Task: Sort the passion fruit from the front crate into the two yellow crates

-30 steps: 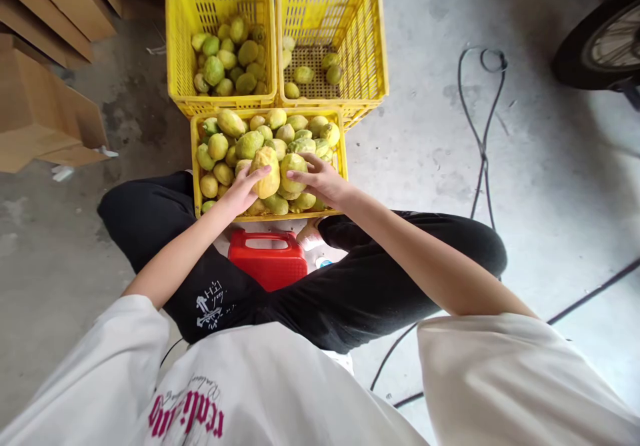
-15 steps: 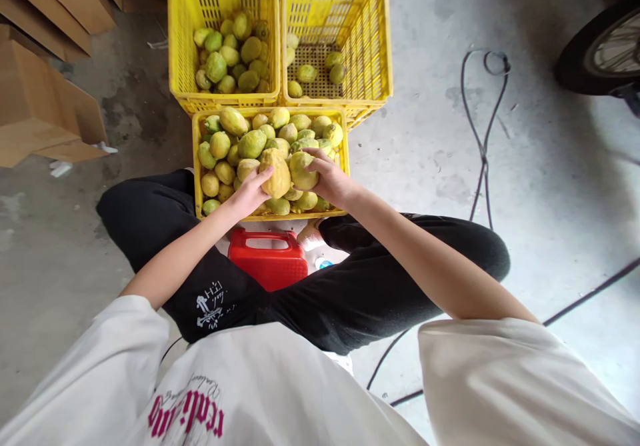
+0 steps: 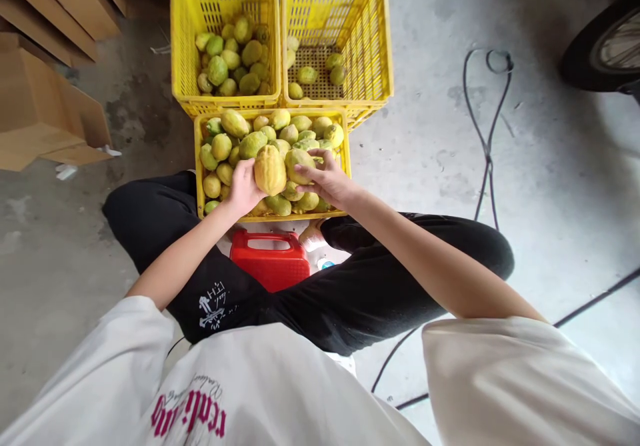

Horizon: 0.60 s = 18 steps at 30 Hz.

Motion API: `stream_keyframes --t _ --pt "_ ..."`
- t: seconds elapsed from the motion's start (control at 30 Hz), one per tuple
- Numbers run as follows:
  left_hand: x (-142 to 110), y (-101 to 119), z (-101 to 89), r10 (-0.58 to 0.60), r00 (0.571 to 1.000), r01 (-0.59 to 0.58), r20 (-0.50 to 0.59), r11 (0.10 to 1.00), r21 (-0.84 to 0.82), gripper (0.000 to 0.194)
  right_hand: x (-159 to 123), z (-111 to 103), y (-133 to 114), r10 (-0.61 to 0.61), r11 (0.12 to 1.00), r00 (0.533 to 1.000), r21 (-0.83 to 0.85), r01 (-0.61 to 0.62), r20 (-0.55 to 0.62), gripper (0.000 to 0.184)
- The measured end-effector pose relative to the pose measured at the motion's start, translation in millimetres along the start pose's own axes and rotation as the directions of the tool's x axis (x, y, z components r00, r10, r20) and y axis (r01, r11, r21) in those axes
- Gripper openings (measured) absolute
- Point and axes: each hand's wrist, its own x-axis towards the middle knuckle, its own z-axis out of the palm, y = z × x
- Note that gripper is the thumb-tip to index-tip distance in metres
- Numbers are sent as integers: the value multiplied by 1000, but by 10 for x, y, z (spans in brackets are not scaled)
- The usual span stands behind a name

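Observation:
Above the near yellow crate [image 3: 199,166], my left hand [image 3: 245,191] is closed around a large yellow fruit [image 3: 271,171] with lengthwise ribs. My right hand [image 3: 330,181] grips a rounder yellow-green fruit [image 3: 298,165], its thumb and fingers around the right side. The two fruits are side by side, nearly touching; whether they touch I cannot tell. Beneath them the crate is heaped with similar yellow and green fruits [image 3: 253,144], partly hidden by my hands.
Behind stand two deeper yellow crates: the left one [image 3: 183,46] holds a pile of fruits, the right one [image 3: 367,39] several. A red plastic container [image 3: 270,269] sits between my legs. Cardboard boxes [image 3: 45,106] are at left, a looped black cable [image 3: 487,146] and wheel [image 3: 590,56] at right.
Both fruits have shifted slightly left and turned in my hands. My right hand's fingers now spread more along its fruit's side, and the left hand grips from further to the left.

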Motion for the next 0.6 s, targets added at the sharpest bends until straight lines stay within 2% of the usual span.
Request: stream_keyframes --t 0.1,0.23,0.37,0.47,0.53,0.6 --pt "-11 16 21 -25 1000 24 -13 999 -22 40 2 -20 -18 -23 999 1000 -31 22 -7 76" --pt "-17 7 39 -36 999 36 19 999 -37 32 -2 -21 -19 -35 998 999 -55 35 -3 80" --pt "-14 5 5 8 999 -9 34 1000 28 42 11 -39 -45 15 993 1000 -118 -15 0 71" --pt "3 11 -49 22 1000 -23 9 986 163 38 40 -103 -139 131 950 987 -296 -99 93 59" --pt "20 7 -100 24 999 -10 -47 963 271 38 75 -160 -232 229 881 957 -457 -125 180 55" --pt "34 -8 -160 24 992 20 -122 938 345 41 127 -222 -345 269 806 942 -582 -105 202 56"
